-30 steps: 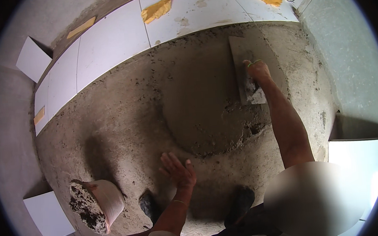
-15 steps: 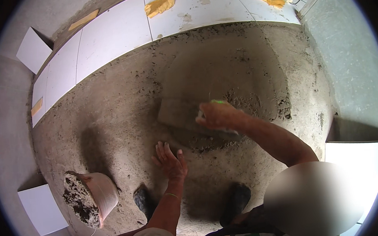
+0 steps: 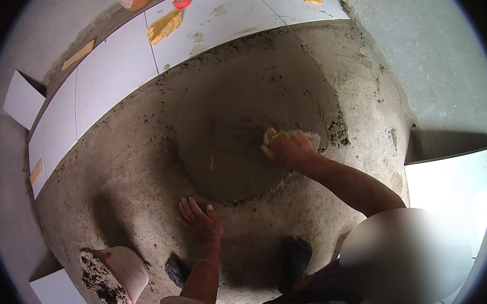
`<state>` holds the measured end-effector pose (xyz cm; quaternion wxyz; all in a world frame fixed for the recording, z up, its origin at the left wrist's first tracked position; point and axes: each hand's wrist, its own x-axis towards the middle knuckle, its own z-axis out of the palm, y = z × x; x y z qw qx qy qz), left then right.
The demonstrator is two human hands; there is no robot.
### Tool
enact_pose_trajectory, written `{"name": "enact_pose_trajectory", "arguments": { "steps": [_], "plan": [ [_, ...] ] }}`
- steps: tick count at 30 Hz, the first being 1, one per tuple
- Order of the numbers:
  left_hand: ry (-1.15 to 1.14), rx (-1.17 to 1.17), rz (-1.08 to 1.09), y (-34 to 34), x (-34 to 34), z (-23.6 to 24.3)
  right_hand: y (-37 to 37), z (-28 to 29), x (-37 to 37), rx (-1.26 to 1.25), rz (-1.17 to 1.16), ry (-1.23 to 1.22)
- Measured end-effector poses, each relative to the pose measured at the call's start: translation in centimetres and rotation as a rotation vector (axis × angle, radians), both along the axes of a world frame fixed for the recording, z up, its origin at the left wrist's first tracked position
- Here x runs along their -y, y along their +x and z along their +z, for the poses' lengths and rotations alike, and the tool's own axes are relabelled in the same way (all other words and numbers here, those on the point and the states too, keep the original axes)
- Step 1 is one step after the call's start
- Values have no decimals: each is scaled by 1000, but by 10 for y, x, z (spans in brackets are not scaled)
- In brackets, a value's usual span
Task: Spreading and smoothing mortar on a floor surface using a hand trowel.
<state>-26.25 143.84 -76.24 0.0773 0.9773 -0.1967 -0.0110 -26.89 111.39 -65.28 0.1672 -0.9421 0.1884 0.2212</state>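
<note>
A broad rounded patch of wet grey mortar [image 3: 239, 177] lies on the rough floor in front of me. My right hand [image 3: 291, 149] is closed around a trowel [image 3: 313, 140] held low over the right part of the patch. The hand hides most of the trowel; a pale edge and a bit of green show. Just nearer than the patch, my left hand [image 3: 203, 221] rests palm down on the bare floor, fingers spread, holding nothing. Smooth mortar spreads left of the trowel, with crumbly lumps [image 3: 338, 130] along the right rim.
Laid white tiles [image 3: 116, 70] run along the far side, bearing yellow crumpled pieces [image 3: 165, 27] and a red round item [image 3: 181, 2]. A bucket of mortar [image 3: 129, 270] stands near left. Loose white tiles [image 3: 64, 299] lean by the walls. My boots [image 3: 294, 263] are close below.
My right hand has swept the trowel rightward over the mortar, and the near edge looks smoother. My left hand stays on the floor. The whole view has shifted.
</note>
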Motion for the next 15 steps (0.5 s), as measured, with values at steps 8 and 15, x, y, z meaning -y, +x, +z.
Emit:
{"name": "enact_pose_trajectory", "arguments": {
  "steps": [8, 15],
  "plan": [
    [-15, 23, -5, 1, 0, -2, 37, -11, 71, 145, -244, -149],
    [11, 23, 2, 6, 2, -3, 22, -20, 138, 218, -649, -189]
  ]
}}
